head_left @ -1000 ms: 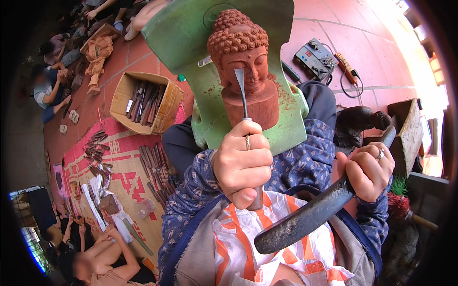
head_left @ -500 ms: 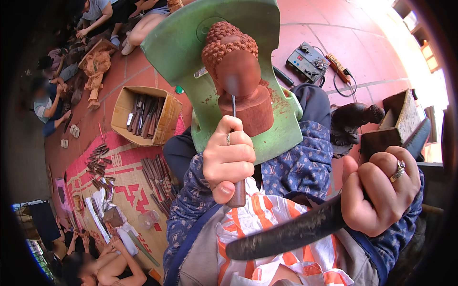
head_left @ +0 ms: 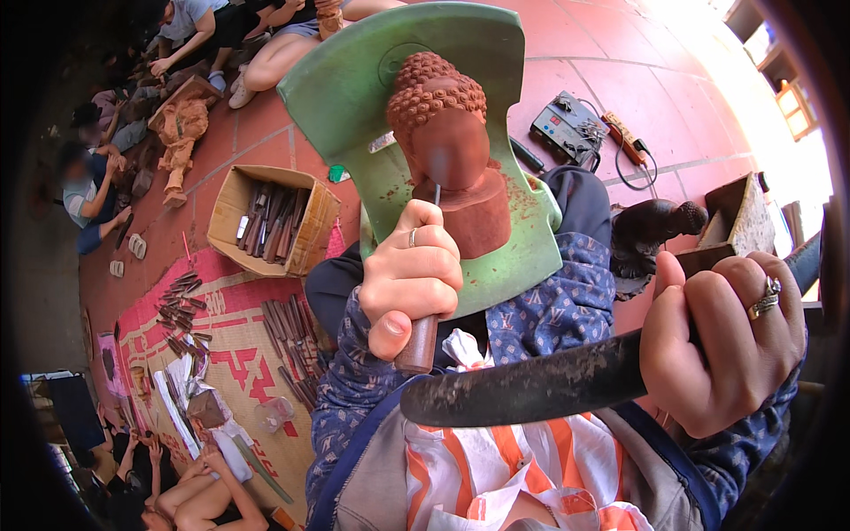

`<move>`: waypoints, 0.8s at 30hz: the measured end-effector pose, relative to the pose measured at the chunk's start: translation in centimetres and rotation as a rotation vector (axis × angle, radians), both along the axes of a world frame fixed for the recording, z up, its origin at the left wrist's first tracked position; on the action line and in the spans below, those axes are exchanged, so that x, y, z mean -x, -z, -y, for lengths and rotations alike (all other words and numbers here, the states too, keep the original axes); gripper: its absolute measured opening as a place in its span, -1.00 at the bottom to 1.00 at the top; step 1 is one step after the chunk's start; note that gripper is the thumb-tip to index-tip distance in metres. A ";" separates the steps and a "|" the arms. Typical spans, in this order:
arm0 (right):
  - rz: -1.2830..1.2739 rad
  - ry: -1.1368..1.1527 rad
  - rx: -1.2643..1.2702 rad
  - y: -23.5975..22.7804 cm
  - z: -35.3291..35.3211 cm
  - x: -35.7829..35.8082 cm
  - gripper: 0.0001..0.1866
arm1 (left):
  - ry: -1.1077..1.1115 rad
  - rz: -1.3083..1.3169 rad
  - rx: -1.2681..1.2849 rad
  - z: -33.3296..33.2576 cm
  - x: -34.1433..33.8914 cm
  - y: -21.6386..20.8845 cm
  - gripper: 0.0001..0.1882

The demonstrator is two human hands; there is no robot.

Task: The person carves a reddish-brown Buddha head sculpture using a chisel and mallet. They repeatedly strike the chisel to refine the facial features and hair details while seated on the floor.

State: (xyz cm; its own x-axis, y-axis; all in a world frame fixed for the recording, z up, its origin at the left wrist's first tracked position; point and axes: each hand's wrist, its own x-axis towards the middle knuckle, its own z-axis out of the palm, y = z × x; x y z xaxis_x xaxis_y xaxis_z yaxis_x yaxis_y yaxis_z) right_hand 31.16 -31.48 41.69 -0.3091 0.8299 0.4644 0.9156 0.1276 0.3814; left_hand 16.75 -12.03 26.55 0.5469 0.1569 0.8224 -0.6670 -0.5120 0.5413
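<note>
A reddish-brown wooden carving of a head (head_left: 438,99), with knobbly curled hair and a round base, lies tilted in a green plastic chair shell (head_left: 341,97) across my lap. My left hand (head_left: 412,270) is wrapped round a chisel (head_left: 418,345), whose thin metal blade points up at the carving's front; a blur hides its tip. My right hand (head_left: 722,341) grips a long, dark, worn wooden club (head_left: 531,380). The club's rounded end lies just below the butt of the chisel's handle; I cannot tell whether they touch. Reddish shavings dot the green shell around the base.
To the left, a cardboard box (head_left: 314,232) holds several chisels, with more tools on a patterned mat (head_left: 235,310). At right are a control box (head_left: 562,124), a power strip (head_left: 624,137) and a dark carved figure (head_left: 651,232). Other people sit at far left beside another wooden carving (head_left: 181,133).
The club has swung up toward the chisel's handle, my right hand rising slightly with it. My left hand and the chisel's handle have shifted a little left, tilting the chisel more.
</note>
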 end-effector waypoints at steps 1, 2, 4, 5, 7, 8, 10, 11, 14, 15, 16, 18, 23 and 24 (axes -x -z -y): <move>-0.004 -0.014 -0.018 0.2 -0.1 -0.1 -0.57 | -0.001 0.021 0.020 0.0 -0.1 0.2 -0.42; -0.096 -0.033 0.022 0.0 -0.2 0.1 -0.57 | -0.003 0.043 0.040 0.1 -0.2 0.3 -0.43; -0.086 0.007 0.071 -0.7 -0.3 0.5 -0.54 | -0.007 0.060 0.054 -0.1 -0.4 0.3 -0.43; -0.080 0.027 0.096 -1.1 -0.4 0.7 -0.53 | -0.010 0.069 0.061 -0.2 -0.4 0.2 -0.44; -0.068 -0.005 0.044 -0.6 -0.5 0.4 -0.52 | 0.003 0.059 0.069 -0.3 0.0 0.3 -0.44; -0.075 -0.015 0.039 -0.6 -0.6 0.3 -0.53 | 0.009 0.054 0.073 -0.4 0.1 0.4 -0.45; -0.024 0.016 0.020 -0.7 -0.7 0.5 -0.54 | 0.015 0.063 0.067 -0.7 0.1 0.3 -0.45; -0.031 0.027 0.022 -0.9 -0.7 0.7 -0.56 | 0.022 0.069 0.064 -0.8 0.0 0.2 -0.45; -0.077 0.053 0.084 -1.7 -0.6 1.1 -0.60 | 0.040 0.071 0.088 -0.7 -0.1 0.2 -0.45; -0.051 0.074 0.064 -1.5 -0.6 1.2 -0.60 | 0.050 0.080 0.097 -0.7 -0.2 0.2 -0.45; -0.032 0.072 0.040 -1.1 -0.8 1.1 -0.59 | 0.034 0.081 0.099 -0.7 0.1 0.2 -0.45; -0.049 0.040 0.043 -0.6 -1.1 0.6 -0.58 | -0.013 0.069 0.114 -0.6 1.1 0.3 -0.46; -0.106 -0.012 0.063 -0.5 0.1 0.1 -0.57 | -0.025 0.098 0.003 0.3 1.4 -0.1 -0.47; -0.113 -0.028 0.060 -0.6 0.3 0.0 -0.57 | -0.004 0.070 -0.055 0.3 1.4 -0.6 -0.49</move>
